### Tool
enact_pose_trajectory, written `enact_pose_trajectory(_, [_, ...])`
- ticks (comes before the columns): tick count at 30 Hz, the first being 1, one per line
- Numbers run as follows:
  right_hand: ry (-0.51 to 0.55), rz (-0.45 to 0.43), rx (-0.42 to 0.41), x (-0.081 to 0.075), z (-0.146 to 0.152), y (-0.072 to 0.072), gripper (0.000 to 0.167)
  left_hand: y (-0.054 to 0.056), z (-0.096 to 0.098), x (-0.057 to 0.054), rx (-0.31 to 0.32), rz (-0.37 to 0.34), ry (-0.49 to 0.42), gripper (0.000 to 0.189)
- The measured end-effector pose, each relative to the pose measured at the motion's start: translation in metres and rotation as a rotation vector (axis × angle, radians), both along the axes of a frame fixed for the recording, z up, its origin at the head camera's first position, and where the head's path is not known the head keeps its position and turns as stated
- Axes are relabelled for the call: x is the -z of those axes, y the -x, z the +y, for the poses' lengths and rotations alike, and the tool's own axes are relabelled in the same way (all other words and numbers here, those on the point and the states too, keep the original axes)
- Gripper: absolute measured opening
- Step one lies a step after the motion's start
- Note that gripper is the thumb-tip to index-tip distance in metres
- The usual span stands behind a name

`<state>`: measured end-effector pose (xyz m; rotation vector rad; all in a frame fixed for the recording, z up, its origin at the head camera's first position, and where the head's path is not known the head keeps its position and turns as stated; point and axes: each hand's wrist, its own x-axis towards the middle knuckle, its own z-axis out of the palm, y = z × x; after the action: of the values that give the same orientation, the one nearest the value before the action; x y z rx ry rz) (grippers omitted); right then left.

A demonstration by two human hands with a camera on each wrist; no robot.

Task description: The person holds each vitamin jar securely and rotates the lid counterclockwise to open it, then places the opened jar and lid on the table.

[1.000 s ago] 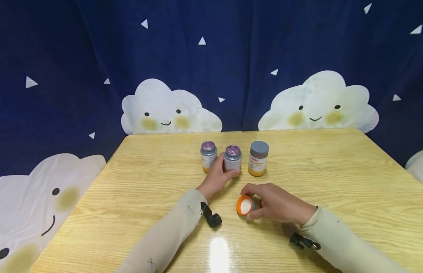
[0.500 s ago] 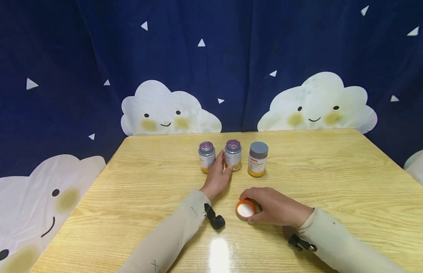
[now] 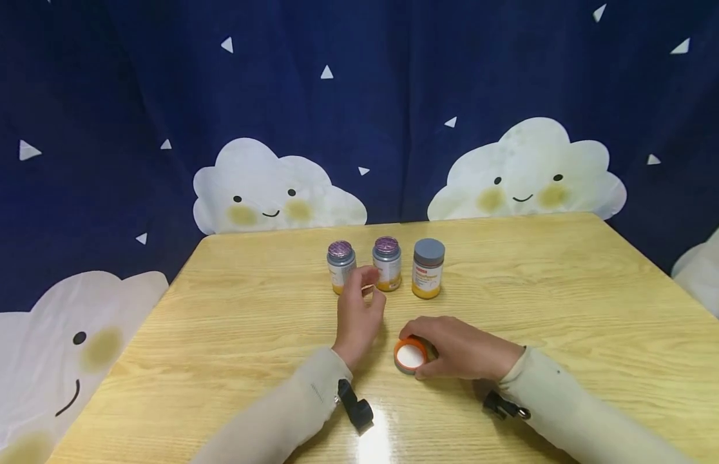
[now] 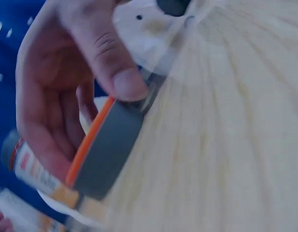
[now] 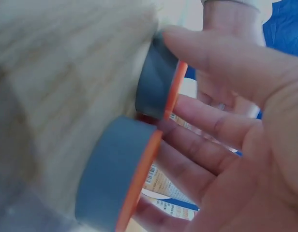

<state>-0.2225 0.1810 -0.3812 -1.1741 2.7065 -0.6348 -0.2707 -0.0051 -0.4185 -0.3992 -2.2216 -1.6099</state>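
Note:
My left hand (image 3: 359, 316) is near two uncapped grey jars, its fingers loosely bent with nothing between them. One jar (image 3: 339, 259) stands on the left; the other jar (image 3: 387, 251) is just past the fingertips. Both have purple foil over their mouths. My right hand (image 3: 460, 347) pinches a grey lid (image 3: 410, 356) with an orange rim and white liner, which lies liner-up on the table. The left wrist view also shows this lid (image 4: 110, 145). A second lid (image 5: 115, 174) sits below the right fingers in the right wrist view; in the head view that hand hides it.
A third jar (image 3: 427, 270) stands to the right of the other two with its grey lid on. The wooden table (image 3: 539, 283) reaches back to a dark blue curtain (image 3: 394, 77) printed with clouds.
My left hand has let go of the middle jar, which now stands a little farther back, and has drawn away toward me. The lid in my right hand has gone from tilted to flat.

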Motion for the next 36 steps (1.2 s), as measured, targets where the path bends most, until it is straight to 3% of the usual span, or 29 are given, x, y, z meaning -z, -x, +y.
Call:
enact_pose_trajectory(3, [-0.003,-0.063,0.006,-0.007,0.004,0.001,0.050,-0.003,0.011,-0.005,0.110,0.019,-0.017,0.038])
enact_pose_trajectory(6, [-0.004,-0.111,0.035,-0.018,0.011,0.000,0.054,-0.001,0.021,-0.007,0.218,-0.093,0.044,0.051])
enact_pose_trajectory(8, [-0.013,-0.113,0.051,-0.026,0.017,0.000,0.053,0.002,0.027,-0.008,0.249,-0.176,0.114,0.062])
enact_pose_trajectory(12, [-0.045,-0.083,0.070,-0.039,0.028,-0.001,0.049,0.014,0.036,-0.008,0.259,-0.263,0.221,0.080])
enact_pose_trajectory(17, [-0.065,-0.075,0.072,-0.046,0.032,0.000,0.049,0.028,0.044,-0.006,0.281,-0.328,0.175,0.087])
enact_pose_trajectory(25, [-0.069,-0.096,0.066,-0.049,0.032,0.000,0.049,0.043,0.051,-0.002,0.354,-0.401,0.006,0.075])
enact_pose_trajectory(32, [-0.082,-0.078,0.066,-0.050,0.033,0.000,0.050,0.051,0.058,-0.001,0.334,-0.397,0.009,0.055])
enact_pose_trajectory(36, [-0.075,-0.084,0.071,-0.051,0.034,-0.001,0.049,0.052,0.058,0.002,0.373,-0.381,-0.010,0.054])
